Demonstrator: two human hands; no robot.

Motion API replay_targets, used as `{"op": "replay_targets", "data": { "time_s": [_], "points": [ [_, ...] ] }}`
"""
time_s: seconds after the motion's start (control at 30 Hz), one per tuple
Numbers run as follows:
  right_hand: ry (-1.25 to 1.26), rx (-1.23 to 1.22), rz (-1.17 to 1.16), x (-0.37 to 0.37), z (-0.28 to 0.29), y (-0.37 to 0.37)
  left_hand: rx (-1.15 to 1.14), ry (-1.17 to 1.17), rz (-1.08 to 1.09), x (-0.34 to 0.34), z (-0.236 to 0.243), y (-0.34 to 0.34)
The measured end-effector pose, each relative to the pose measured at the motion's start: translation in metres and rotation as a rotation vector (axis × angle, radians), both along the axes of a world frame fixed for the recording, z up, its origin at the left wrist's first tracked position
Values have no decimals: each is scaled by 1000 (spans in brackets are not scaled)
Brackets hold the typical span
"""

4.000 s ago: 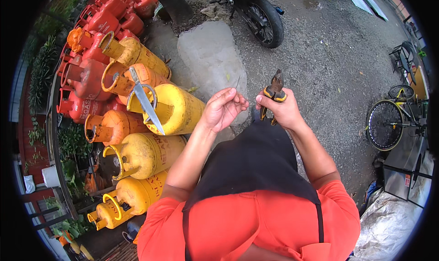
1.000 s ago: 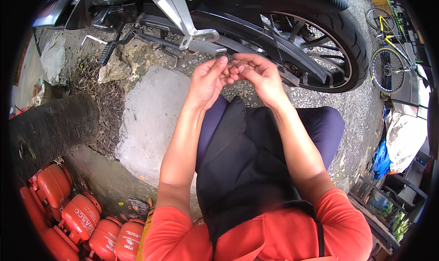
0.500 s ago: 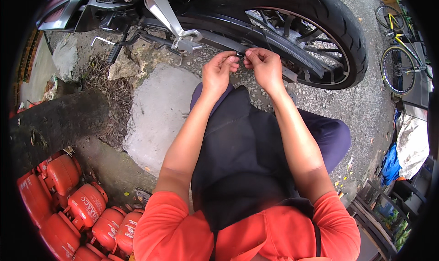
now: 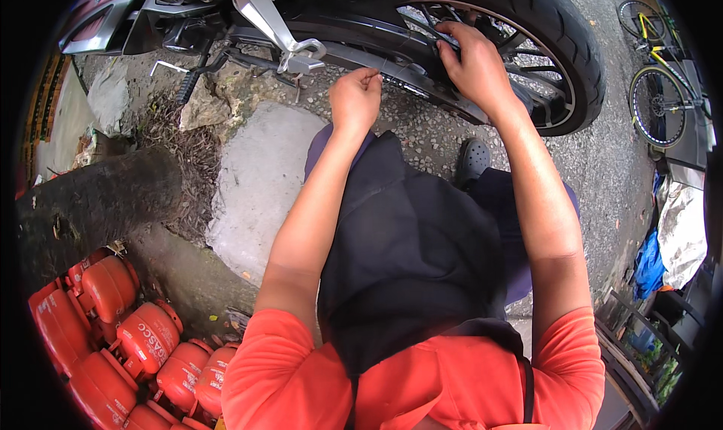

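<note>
My left hand (image 4: 355, 99) is closed in a pinch beside the motorcycle's chain (image 4: 407, 88); whatever is between its fingertips is too small to make out. Up and to the right of it, my right hand (image 4: 474, 65) reaches in at the rear wheel (image 4: 574, 61), its thumb and fingers curled on a dark, thin part I cannot identify, just above the swingarm. A silver footpeg bracket (image 4: 263, 19) hangs to the left of both hands.
Red gas cylinders (image 4: 139, 340) lie at lower left, below a tree trunk (image 4: 98, 196). A concrete slab (image 4: 245, 196), rocks (image 4: 207, 102) and an L-shaped metal tool (image 4: 167, 65) are on the ground. A yellow bicycle (image 4: 655, 53) and white tarp (image 4: 678, 234) stand at right.
My hands were together at the swingarm; now my right hand has moved up and rightward to the wheel, while my left has shifted slightly up and left. A shoe has come into view.
</note>
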State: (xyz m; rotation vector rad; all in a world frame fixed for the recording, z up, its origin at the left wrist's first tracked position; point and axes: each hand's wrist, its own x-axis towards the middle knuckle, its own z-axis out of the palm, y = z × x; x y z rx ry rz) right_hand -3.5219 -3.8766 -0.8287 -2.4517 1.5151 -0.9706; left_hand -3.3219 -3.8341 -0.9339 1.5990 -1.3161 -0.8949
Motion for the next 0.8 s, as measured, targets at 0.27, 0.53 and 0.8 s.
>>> {"op": "replay_targets", "data": {
  "time_s": [0.27, 0.53, 0.8],
  "points": [
    [-37, 770, 16, -23, -11, -53, -94, 5, 112, -44, -1, -17],
    [-241, 1132, 96, -26, -8, -73, 54, 254, 192, -71, 17, -20],
    [-264, 1174, 128, -22, -11, -75, 1, 417, 305, -66, 4, -19]
  ]
}}
